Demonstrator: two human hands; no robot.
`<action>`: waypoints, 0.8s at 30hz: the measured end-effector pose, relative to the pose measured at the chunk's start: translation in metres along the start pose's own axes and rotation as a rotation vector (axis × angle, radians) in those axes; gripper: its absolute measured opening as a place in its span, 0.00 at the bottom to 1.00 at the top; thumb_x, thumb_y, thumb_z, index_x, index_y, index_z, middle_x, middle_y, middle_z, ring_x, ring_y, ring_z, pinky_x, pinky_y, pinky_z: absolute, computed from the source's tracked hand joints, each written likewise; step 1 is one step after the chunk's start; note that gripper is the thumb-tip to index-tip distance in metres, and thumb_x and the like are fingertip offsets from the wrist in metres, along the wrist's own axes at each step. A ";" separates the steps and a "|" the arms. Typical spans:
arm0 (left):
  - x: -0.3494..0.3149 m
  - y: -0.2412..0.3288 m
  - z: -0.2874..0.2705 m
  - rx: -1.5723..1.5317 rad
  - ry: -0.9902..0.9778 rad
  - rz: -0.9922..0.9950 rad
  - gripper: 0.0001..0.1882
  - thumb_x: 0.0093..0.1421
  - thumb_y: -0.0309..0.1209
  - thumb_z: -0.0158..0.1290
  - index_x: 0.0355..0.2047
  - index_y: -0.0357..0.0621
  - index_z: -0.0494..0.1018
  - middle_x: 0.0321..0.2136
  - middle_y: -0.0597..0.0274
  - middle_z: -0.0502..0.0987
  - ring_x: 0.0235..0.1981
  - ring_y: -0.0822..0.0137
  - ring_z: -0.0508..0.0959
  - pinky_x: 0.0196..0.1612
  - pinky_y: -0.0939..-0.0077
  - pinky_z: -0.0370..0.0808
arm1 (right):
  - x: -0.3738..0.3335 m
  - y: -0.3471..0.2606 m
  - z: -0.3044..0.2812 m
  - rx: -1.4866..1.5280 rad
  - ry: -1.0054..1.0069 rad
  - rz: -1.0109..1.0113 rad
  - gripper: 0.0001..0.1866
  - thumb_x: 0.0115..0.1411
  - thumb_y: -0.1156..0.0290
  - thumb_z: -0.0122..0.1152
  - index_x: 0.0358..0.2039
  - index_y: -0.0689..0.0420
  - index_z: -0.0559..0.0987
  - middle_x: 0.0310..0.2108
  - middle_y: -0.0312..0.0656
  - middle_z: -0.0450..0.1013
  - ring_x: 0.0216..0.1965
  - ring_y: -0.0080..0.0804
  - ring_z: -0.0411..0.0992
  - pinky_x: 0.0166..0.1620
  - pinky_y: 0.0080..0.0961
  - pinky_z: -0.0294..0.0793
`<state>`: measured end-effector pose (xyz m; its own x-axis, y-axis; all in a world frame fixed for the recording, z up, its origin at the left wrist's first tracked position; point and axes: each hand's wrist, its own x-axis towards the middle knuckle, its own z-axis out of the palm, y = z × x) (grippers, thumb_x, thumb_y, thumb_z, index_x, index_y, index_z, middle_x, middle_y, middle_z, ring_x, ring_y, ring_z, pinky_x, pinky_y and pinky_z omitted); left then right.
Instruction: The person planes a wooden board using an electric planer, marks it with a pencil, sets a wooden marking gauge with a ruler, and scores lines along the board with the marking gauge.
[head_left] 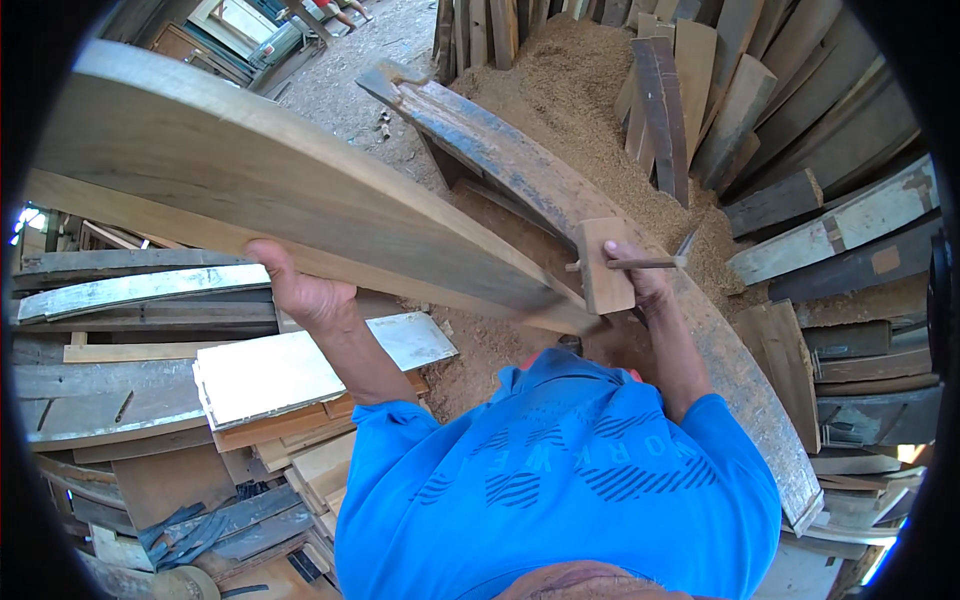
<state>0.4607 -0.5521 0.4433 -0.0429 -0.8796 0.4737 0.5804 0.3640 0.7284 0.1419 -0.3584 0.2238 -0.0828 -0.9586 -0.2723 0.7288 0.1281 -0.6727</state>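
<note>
Your left hand [312, 298] holds a long board [300, 180]; near its right end, your right hand [654, 288] clasps a wooden gauge [604, 275].

"What stands on the dusty grey-brown dirt floor [335, 88]?"
"A long, narrow, weathered wooden bench [540, 170], patched blue-grey and brown."
"And beside its right long edge?"
"Loose tan sawdust [565, 95], heaped on the floor."
</note>
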 end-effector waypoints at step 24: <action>-0.075 -0.149 0.143 0.362 -0.657 0.237 0.19 0.54 0.33 0.69 0.42 0.39 0.75 0.33 0.47 0.84 0.30 0.59 0.87 0.33 0.68 0.82 | -0.114 -0.127 0.082 -0.090 0.046 -0.899 0.51 0.53 0.50 0.72 0.66 0.74 0.62 0.66 0.68 0.59 0.42 0.40 0.80 0.41 0.44 0.89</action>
<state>0.2609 -0.4966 0.3702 -0.4884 -0.4459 0.7501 0.3384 0.6955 0.6338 0.1144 -0.2860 0.3968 -0.6236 -0.6956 0.3566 0.3198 -0.6433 -0.6956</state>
